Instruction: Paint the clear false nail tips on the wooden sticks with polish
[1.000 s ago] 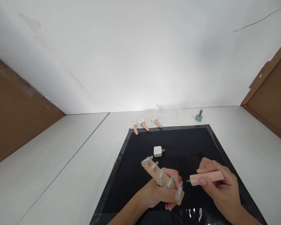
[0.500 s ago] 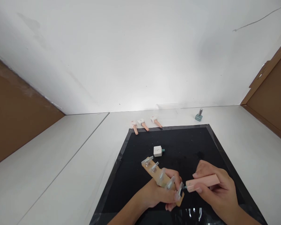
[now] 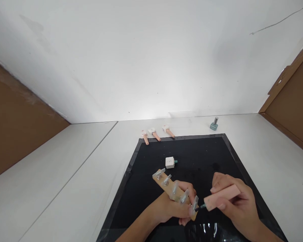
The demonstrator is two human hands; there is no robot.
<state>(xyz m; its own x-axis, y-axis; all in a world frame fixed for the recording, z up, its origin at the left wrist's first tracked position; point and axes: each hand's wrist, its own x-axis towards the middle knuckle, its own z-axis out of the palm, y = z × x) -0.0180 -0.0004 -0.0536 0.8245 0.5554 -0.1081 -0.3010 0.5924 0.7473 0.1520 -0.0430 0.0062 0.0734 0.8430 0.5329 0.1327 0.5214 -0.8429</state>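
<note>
Tan strip (image 3: 170, 188) over black mat (image 3: 194, 151), white table (image 3: 91, 168), brown panels (image 3: 17, 117)

Five nail tips (image 3: 174, 189) (five bottles (image 3: 169, 163))

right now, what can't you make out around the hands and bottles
Head view: part of the tan strip, covered by the left hand.
Head view: whether the pink-capped brush touches the lowest clear tip; too small.
Head view: the mark on the white bottle; too small.
Head view: the forearm behind the right hand, cut off by the bottom edge.
</note>
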